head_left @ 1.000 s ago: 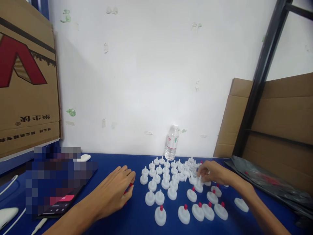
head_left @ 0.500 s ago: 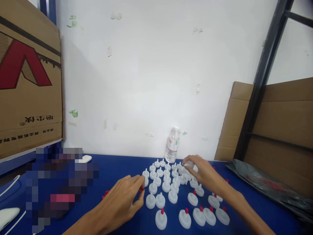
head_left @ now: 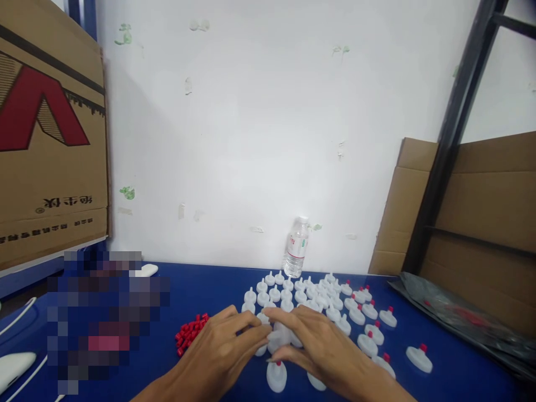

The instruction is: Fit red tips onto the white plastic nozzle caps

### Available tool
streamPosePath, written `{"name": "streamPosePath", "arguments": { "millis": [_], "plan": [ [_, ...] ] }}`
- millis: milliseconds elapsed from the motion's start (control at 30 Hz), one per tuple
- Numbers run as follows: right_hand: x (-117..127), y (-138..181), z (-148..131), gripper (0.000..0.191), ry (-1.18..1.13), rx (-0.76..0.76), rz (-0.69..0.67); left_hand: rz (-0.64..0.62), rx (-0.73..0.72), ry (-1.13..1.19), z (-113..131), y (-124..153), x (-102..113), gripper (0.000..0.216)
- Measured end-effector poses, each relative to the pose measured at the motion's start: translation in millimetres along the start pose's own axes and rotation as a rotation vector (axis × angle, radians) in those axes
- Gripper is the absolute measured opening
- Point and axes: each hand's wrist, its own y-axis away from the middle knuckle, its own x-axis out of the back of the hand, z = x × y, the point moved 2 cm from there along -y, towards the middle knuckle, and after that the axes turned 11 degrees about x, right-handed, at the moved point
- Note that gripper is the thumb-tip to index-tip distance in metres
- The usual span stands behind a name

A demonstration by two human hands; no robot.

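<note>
My right hand (head_left: 314, 335) is closed around a translucent white nozzle cap (head_left: 277, 339), held just above the table. My left hand (head_left: 228, 340) is in a pinch, its fingertips meeting the left side of that nozzle cap. The small red tip cap seen in those fingers a moment earlier is now covered by them. Around and behind both hands stand many white nozzle caps with bare spouts (head_left: 275, 294). On the right and in front are others wearing red tips (head_left: 419, 358). A pile of loose red tip caps (head_left: 191, 333) lies left of my left hand.
A clear water bottle (head_left: 296, 248) leans against the white wall at the back. Cardboard boxes (head_left: 54, 167) stand left and right. A grey plastic bag (head_left: 464, 318) lies along the right side. White cables and a pixelated area are at the left of the blue table (head_left: 167, 290).
My right hand has come from the back of the group toward the middle, bringing a white nozzle cap to my left hand. The red pile has come into fuller view.
</note>
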Motion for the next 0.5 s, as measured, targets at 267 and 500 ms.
{"name": "streamPosePath", "arguments": {
  "millis": [267,500],
  "plan": [
    [6,-10,-14,0.039,0.194,0.160,0.197,0.078,-0.029,-0.040,5,-1,-2,0.025],
    [-1,-5,-18,0.037,0.291,0.177,0.191,0.042,0.080,0.066,8,-1,-9,0.038]
  ]
}}
